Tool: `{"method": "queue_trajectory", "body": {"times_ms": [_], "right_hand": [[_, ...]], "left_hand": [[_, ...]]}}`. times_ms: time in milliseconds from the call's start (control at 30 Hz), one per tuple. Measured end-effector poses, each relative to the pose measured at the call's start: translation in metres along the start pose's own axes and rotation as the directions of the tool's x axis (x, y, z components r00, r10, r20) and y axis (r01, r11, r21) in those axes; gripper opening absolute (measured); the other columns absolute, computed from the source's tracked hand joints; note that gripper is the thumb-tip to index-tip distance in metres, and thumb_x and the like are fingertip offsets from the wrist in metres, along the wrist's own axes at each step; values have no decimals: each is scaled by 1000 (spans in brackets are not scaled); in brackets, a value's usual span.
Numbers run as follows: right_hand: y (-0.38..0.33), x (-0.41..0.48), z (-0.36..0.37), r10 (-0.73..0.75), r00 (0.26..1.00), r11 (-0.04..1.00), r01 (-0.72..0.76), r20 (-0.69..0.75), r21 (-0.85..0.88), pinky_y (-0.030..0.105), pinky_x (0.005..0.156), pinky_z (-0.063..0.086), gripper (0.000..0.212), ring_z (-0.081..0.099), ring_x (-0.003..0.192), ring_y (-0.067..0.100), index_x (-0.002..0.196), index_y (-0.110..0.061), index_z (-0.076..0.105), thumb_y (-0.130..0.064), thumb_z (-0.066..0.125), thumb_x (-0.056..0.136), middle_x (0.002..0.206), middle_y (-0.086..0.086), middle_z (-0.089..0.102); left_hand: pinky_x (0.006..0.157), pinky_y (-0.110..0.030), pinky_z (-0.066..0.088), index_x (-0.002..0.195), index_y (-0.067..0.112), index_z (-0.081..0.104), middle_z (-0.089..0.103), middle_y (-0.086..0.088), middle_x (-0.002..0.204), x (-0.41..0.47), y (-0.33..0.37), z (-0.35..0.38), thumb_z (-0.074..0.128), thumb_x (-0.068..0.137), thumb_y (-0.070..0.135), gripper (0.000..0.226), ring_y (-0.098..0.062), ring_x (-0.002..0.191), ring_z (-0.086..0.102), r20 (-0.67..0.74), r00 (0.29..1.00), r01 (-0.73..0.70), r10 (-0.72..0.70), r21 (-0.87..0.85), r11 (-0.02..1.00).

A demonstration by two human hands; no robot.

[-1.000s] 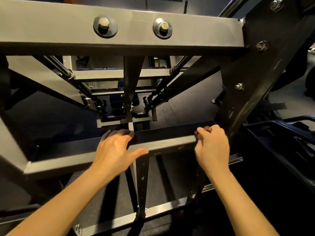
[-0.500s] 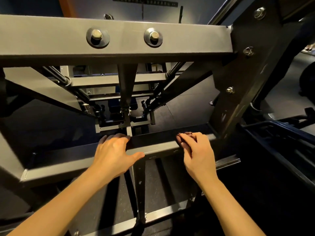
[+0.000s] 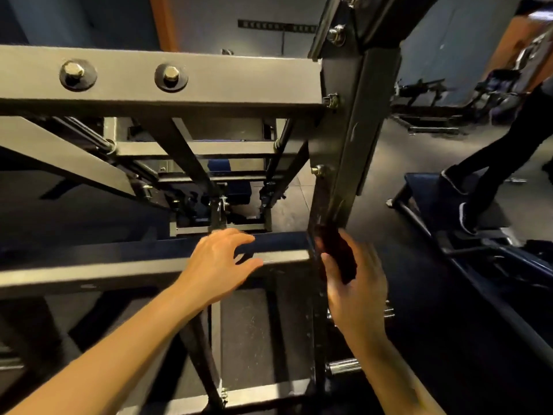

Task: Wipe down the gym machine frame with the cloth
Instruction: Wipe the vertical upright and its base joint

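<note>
The gym machine frame is dark grey steel. Its lower crossbar point(image 3: 119, 268) runs across the middle and meets a black upright post point(image 3: 356, 151) on the right. My left hand point(image 3: 220, 263) lies on the crossbar with its fingers loosely spread and the thumb out along the front face. A dark reddish cloth point(image 3: 339, 253), blurred by motion, is pressed against the foot of the upright post where the crossbar joins it. My right hand point(image 3: 357, 292) grips that cloth from below.
A wide upper beam point(image 3: 209, 77) with two bolts spans the view above my hands. Chrome pegs point(image 3: 344, 365) stick out low on the post. A person's legs point(image 3: 490, 163) stand at the right beside a dark bench point(image 3: 425, 184). More machines fill the back right.
My right hand has moved with the cloth from the crossbar rightward onto the upright post. My left hand stays on the crossbar, fingers now looser. The view has swung right.
</note>
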State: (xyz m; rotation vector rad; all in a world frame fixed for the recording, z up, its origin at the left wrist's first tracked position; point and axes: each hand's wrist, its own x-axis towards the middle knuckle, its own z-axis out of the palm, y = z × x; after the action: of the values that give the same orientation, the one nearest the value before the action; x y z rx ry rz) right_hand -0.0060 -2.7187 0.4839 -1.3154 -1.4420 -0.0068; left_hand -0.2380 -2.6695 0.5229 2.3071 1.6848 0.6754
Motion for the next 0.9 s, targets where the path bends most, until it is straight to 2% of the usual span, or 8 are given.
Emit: {"method": "queue_trajectory", "body": {"times_ms": [67,200,267,367,467,533,733,900], "right_hand": [[8,10,-13,18,999,993,-14,-31,115,19,84,55,43,61,106,0,131,-18,56,-18,73,91,116,-8,59],[6,39,-18,-96,988,973,118,-117,199,15,89,52,42,62,108,2,128,-13,54,-10,75,91,117,2,61],[9,50,-12,-97,987,969,123,-127,215,18,89,55,36,63,108,5,125,-8,58,-16,73,93,118,4,62],[29,31,0,-104,994,976,107,-24,190,21,86,56,34,61,108,2,124,-15,56,-17,71,93,122,-13,52],[58,-13,8,-24,987,987,-2,161,162,34,78,60,34,64,102,8,115,-26,57,-9,73,90,112,-15,53],[64,-22,8,28,983,983,-59,180,172,33,76,60,37,65,100,7,110,-28,59,-3,75,88,109,-18,55],[34,25,-1,-98,995,983,96,4,157,9,79,51,26,60,98,-9,113,1,63,-4,74,89,110,-4,54],[62,-16,11,-7,989,993,-10,146,116,10,77,52,26,61,95,-5,110,-10,67,-2,76,88,107,-11,54]], "left_hand": [[107,-37,45,137,22,62,66,2,129,6,12,9,71,91,47,53,-16,120,60,-14,1000,19,-19,5,1000],[109,-38,44,141,25,57,64,1,132,22,26,22,67,92,56,59,-17,122,59,31,995,88,-92,90,992],[98,-35,51,132,24,63,67,2,117,29,32,24,66,92,58,53,-13,108,62,71,989,120,-128,105,987],[83,-28,52,118,25,67,65,8,98,33,31,25,66,91,59,44,-9,90,60,90,985,135,-148,134,982],[84,-28,52,122,25,67,65,8,99,32,27,27,63,91,63,49,-9,90,59,87,988,113,-128,154,982],[82,-26,49,125,23,66,68,4,104,30,27,27,60,93,63,52,-9,92,59,84,991,94,-108,151,984],[101,-42,51,138,24,60,67,1,116,31,20,29,54,93,69,64,-17,108,62,104,991,65,-84,175,982],[109,-47,44,144,26,56,67,-1,121,32,16,32,39,84,81,83,-19,116,61,111,992,33,-65,264,964]]}}
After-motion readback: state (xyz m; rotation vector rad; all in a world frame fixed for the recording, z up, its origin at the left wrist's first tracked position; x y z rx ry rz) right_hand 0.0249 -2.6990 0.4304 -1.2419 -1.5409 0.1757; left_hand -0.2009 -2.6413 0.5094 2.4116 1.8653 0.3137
